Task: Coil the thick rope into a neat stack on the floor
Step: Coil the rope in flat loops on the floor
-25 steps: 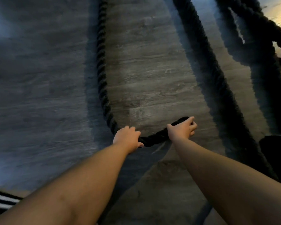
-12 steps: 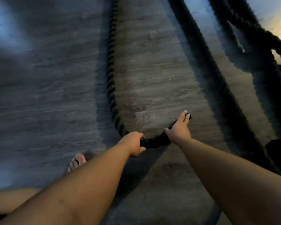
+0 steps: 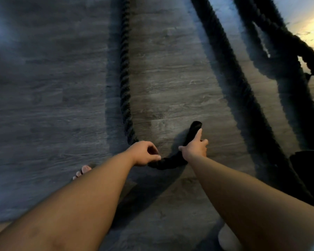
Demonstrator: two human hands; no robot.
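A thick black twisted rope [image 3: 125, 84] runs down the grey wooden floor from the top of the view and bends right into a hook shape. My left hand [image 3: 143, 155] grips it at the bottom of the bend. My right hand [image 3: 195, 149] holds the smooth black end piece [image 3: 193, 132], index finger stretched along it, with the tip pointing away from me. Another stretch of the same thick rope [image 3: 230, 84] lies diagonally to the right.
More rope loops and crosses itself at the top right [image 3: 279, 38]. A dark object [image 3: 308, 171] sits at the right edge. The toes of a bare foot [image 3: 82, 171] rest on the floor left of my left arm. Bright light glares at the top right corner.
The rope's end has swung from lying sideways to pointing away from me, tightening the bend. My hands shifted slightly right. A bare foot came into view on the left.
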